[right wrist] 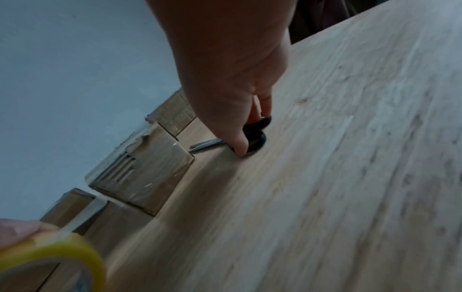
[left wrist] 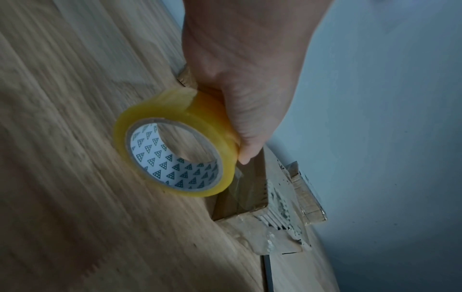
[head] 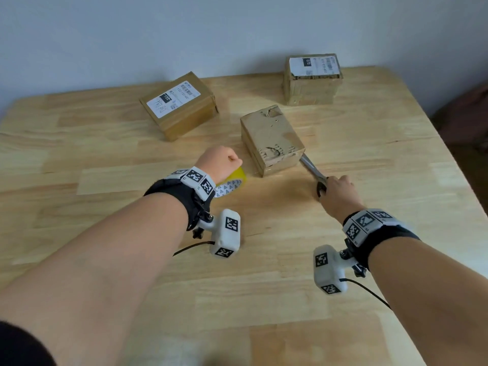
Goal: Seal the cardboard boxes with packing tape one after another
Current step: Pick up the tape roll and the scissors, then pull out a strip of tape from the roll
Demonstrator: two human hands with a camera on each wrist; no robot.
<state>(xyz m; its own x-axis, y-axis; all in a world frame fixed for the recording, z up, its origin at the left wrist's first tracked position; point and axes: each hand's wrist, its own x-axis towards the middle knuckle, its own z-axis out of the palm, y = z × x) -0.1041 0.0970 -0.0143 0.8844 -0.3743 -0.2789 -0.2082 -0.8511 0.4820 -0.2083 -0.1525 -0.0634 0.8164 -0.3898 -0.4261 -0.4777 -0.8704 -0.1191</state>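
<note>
My left hand (head: pixel 224 161) grips a yellowish roll of clear packing tape (head: pixel 231 184) upright on the table, left of the near cardboard box (head: pixel 272 140). In the left wrist view the thumb and fingers curl over the roll (left wrist: pixel 175 150), and a loose clear strip hangs from it toward the box (left wrist: pixel 250 189). My right hand (head: pixel 336 187) holds the black handles of the scissors (head: pixel 313 170) lying on the table; their closed blades point at the box's right lower corner. The right wrist view shows my fingers (right wrist: pixel 240 146) on the handles (right wrist: pixel 257 136).
A labelled box (head: pixel 179 104) lies at the back left, and a taller labelled box (head: pixel 311 79) stands at the back right near the wall. The wooden table (head: pixel 264 299) stretches toward me; its right edge (head: pixel 454 165) drops to a dark floor.
</note>
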